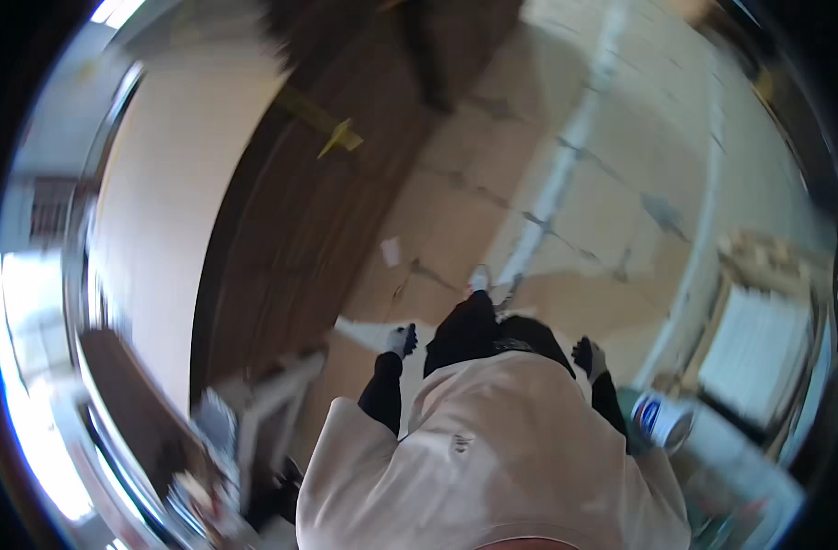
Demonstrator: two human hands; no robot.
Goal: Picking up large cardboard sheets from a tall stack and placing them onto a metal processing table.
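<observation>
My left hand [401, 340], in a light grey glove with dark fingers, hangs beside my left leg with nothing visible in it. Its fingers are loosely bent and a little apart. My right hand [590, 358], gloved alike, hangs at my other side, likewise with nothing to be seen in it. To the left of my left hand stands a long dark brown panel [291, 211]. Closest to my right hand is a white and blue can or roll [662, 421] on a pale surface. The picture is blurred by motion.
The tiled floor [474, 211] bears white painted lines [552, 197]. A yellow tape mark [341, 137] is on the brown panel. A pale board [171, 202] rises at left, near a grey stand [272, 412]. At right lies a stack of white sheets [756, 348] in a wooden frame.
</observation>
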